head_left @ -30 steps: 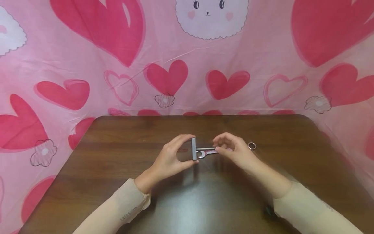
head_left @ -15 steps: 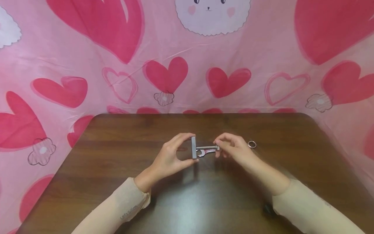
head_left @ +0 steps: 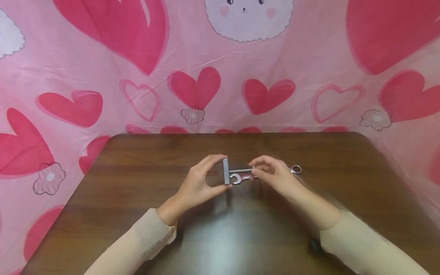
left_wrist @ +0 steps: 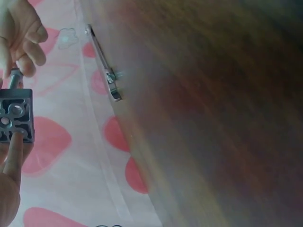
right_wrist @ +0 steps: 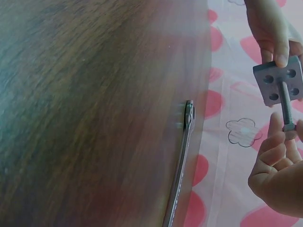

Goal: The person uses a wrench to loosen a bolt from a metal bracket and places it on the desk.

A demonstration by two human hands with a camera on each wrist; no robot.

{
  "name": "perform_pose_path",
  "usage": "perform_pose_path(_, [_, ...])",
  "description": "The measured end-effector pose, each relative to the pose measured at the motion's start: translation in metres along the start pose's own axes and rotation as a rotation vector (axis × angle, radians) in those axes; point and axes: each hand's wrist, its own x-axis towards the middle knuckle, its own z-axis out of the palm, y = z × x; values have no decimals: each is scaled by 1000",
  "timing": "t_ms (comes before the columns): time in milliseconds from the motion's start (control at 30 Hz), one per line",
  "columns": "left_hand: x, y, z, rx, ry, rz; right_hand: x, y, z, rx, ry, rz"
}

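My left hand [head_left: 196, 183] holds a grey square metal block [head_left: 225, 171] by its top and bottom edges, thumb below. Round holes show near its corners in the right wrist view. A long hex bolt [head_left: 240, 171] sticks out from the middle of the block's right face, its tip hidden there. At the far end of that bolt, my right hand [head_left: 280, 177] pinches the hex head [right_wrist: 289, 128] between thumb and fingers. Behind them on the table lies a combination wrench [head_left: 236, 179], its middle covered by my right hand in the head view.
The wrench's ring end [head_left: 296, 169] shows past my right wrist on the brown wooden table [head_left: 154, 152]. A pink cloth with hearts [head_left: 196, 91] hangs behind the table. Beside the right sleeve sits a small dark object [head_left: 315, 246], too blurred to name.
My right fingers opened off the bolt head half a second ago and now pinch it again. The block and bolt have shifted slightly left and up.
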Motion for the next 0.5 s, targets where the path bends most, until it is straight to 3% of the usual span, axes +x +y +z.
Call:
perform_pose_path(300, [1,4,0,-13,-5,12,-1,-4,0,66,26,21])
perform_pose_path(500, [2,5,-1,6,6,19,-2,-4,0,9,50,-39])
